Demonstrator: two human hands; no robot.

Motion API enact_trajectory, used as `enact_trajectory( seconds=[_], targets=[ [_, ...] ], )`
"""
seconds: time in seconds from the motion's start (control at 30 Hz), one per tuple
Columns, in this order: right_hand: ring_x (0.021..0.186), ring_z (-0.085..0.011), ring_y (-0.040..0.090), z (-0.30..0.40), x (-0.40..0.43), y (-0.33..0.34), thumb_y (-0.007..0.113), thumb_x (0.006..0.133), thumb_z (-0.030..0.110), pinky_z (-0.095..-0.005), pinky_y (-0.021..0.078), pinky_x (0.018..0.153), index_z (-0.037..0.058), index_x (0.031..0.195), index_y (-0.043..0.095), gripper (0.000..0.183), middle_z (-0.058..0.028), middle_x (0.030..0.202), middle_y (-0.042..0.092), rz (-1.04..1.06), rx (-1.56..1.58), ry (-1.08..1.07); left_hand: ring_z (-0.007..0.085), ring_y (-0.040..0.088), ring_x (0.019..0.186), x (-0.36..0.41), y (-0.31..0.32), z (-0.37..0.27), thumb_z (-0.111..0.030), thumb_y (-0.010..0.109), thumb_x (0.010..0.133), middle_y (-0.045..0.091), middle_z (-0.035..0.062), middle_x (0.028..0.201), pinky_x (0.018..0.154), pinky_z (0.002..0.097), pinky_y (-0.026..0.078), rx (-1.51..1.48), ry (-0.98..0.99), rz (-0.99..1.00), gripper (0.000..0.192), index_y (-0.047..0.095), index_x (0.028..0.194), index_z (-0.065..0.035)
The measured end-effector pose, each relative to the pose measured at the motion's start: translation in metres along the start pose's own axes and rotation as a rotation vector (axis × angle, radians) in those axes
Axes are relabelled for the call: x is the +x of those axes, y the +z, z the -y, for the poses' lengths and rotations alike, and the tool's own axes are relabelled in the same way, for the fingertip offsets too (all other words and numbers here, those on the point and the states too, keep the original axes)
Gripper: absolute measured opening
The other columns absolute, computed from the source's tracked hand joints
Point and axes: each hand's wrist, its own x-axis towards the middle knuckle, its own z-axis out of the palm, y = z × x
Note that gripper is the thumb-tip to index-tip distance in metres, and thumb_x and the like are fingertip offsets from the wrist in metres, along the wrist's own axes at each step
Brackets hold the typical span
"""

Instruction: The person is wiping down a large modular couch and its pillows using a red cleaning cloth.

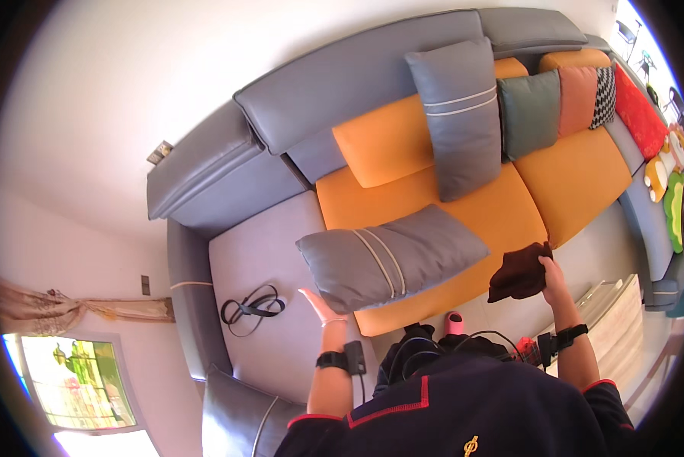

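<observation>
A long grey cushion (393,257) with two pale piping lines lies across the front of the orange sofa seat (479,214). My left hand (321,308) is at its lower left end, fingers stretched out and not wrapped around it. Whether the palm touches the cushion, I cannot tell. Off to the right, a dark brown cloth (518,273) hangs bunched from my right hand (553,277), over the seat's front edge. Behind the lying cushion, a second grey cushion (462,120) with the same piping leans against the backrest.
A coiled black strap (253,309) lies on the pale chaise seat (273,251) to the left. Green (529,114), coral (577,100) and red (639,111) cushions line the sofa's right side, near a plush toy (667,163). A wood-grain table (610,320) stands at my right.
</observation>
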Motion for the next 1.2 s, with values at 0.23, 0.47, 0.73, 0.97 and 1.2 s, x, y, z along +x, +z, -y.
enact_trajectory(
  seconds=[0.23,0.47,0.73,0.97,1.2],
  targets=[
    [0.052,-0.0113,0.05,0.001,-0.016,0.177,0.051,0.081,0.02,-0.0248,0.0393,0.045,0.0079,0.1,0.05,0.022,-0.0021,0.067,0.052,0.242,-0.433,0.099,0.0314,0.025,0.128,0.064,-0.054,-0.02,-0.079,0.031,0.072,0.022,0.0101,0.142,0.103,0.0501,0.021,0.137,-0.362,0.006,0.1,0.012,0.14,-0.0088],
    [0.128,-0.0349,0.025,-0.051,-0.038,0.286,0.053,0.082,0.044,-0.0519,0.019,0.104,0.0148,0.128,0.043,0.056,-0.0137,0.138,0.03,1.084,-1.34,-1.022,0.0253,0.032,0.123,0.052,0.032,-0.002,-0.067,0.027,0.083,0.032,0.0108,0.135,0.102,0.0373,0.027,0.365,-0.2,0.264,0.081,0.022,0.136,-0.0058],
    [0.131,-0.0259,0.022,-0.104,0.035,0.299,0.056,0.079,0.037,-0.0542,0.0111,0.105,0.0243,0.129,0.043,0.053,-0.0054,0.141,0.029,0.772,-1.106,-1.009,0.0251,0.04,0.116,0.059,0.04,0.0,-0.028,0.063,0.08,0.037,0.0144,0.128,0.098,0.0369,0.034,0.463,-0.052,0.477,0.073,0.021,0.134,-0.0027],
    [0.123,-0.0252,0.036,-0.184,0.14,0.205,0.043,0.088,0.028,-0.0513,0.0236,0.099,0.0116,0.126,0.045,0.041,-0.0104,0.131,0.042,0.15,-1.102,-0.416,0.0243,0.049,0.105,0.045,0.044,-0.014,-0.012,0.068,0.073,0.044,0.0136,0.119,0.086,0.0351,0.044,0.784,-0.15,0.186,0.072,0.026,0.131,-0.003],
    [0.117,-0.0343,0.039,-0.1,0.072,0.266,0.044,0.089,0.025,-0.0383,0.0278,0.101,-0.0042,0.116,0.047,0.04,-0.0228,0.124,0.043,0.328,-0.368,-0.453,0.0204,0.054,0.095,0.033,0.053,-0.027,-0.011,0.069,0.073,0.055,0.0116,0.106,0.083,0.0319,0.043,0.985,0.103,0.18,0.054,0.042,0.118,0.004]
  ],
)
